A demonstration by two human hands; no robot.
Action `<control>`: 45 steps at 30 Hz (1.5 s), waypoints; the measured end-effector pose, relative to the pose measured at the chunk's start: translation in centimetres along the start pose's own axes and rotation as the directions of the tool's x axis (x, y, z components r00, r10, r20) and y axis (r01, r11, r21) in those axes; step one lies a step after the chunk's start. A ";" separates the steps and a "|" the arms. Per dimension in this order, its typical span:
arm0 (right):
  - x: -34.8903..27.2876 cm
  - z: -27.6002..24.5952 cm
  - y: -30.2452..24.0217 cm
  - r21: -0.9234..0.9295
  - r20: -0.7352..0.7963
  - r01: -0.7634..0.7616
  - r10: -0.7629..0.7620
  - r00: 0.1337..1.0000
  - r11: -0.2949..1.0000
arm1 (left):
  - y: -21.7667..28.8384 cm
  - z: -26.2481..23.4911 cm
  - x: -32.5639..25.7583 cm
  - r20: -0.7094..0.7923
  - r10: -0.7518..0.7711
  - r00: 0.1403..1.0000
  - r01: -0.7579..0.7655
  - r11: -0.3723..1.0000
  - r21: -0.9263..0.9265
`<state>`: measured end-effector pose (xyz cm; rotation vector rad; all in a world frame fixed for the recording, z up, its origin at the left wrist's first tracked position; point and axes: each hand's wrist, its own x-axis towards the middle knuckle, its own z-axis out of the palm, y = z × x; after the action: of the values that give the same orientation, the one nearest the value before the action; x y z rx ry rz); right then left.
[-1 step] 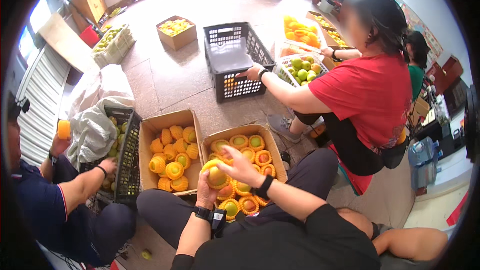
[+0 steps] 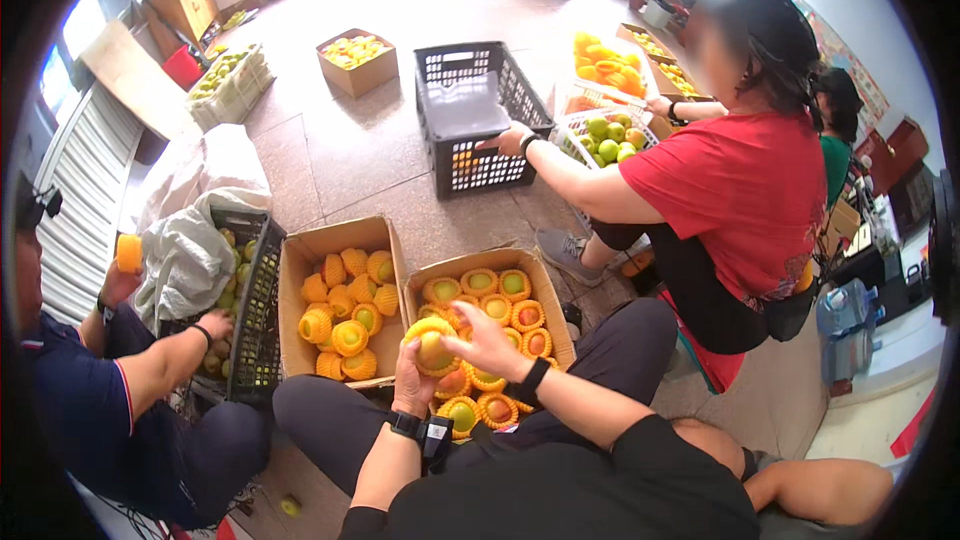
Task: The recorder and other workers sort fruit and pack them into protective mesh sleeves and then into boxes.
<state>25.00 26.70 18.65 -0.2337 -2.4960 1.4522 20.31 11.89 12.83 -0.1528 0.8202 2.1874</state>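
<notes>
My left hand (image 2: 412,380) is closed around a round yellow-green fruit (image 2: 436,352) in a yellow foam net sleeve, held above a cardboard box. Beside it, my right hand (image 2: 488,342) has its fingers bent and apart, and the thumb side reaches the fruit's right edge. Under both hands, the cardboard box (image 2: 553,308) holds several sleeved fruits, green and reddish, set close together. My hands and the held fruit cover part of its contents. To its left, a second cardboard box (image 2: 291,285) contains sleeved fruits lying more loosely.
A co-worker at left holds a yellow foam sleeve (image 2: 129,253) and reaches into a black crate (image 2: 262,295) of fruit. Another, in red, grips a black crate (image 2: 482,128) next to a white basket (image 2: 570,148) of fruit. A fruit box (image 2: 372,76) stands farther back.
My right hand has shifted slightly, its fingers more bent and its thumb side nearer the fruit. My left hand keeps its hold. The whole view has moved a little.
</notes>
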 end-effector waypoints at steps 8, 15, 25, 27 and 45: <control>-3.2 3.4 1.8 -0.029 0.055 -0.090 0.091 0.994 0.996 | -0.3 1.3 -0.5 0.028 0.010 1.000 -0.011 1.000 0.024; -3.1 2.3 1.8 0.057 0.094 -0.189 0.183 0.979 0.980 | -0.3 -0.3 -0.7 -0.012 -0.056 0.998 0.057 0.974 0.220; -1.6 0.0 4.9 0.263 0.133 -0.155 0.123 0.983 0.952 | -0.4 1.1 0.3 0.085 -0.056 0.995 0.056 0.998 -0.002; -1.6 0.2 6.0 0.455 0.144 -0.274 0.233 0.962 0.848 | -0.1 1.1 0.8 0.071 -0.064 0.995 0.066 0.998 -0.016; -0.9 0.8 1.8 -0.003 0.088 0.040 -0.039 0.995 0.999 | 0.2 0.9 0.4 0.005 0.008 1.000 -0.008 1.000 0.003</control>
<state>25.66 26.73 16.57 -0.1230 -2.5582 1.4719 20.03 12.55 13.54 -0.1429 0.8229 2.1933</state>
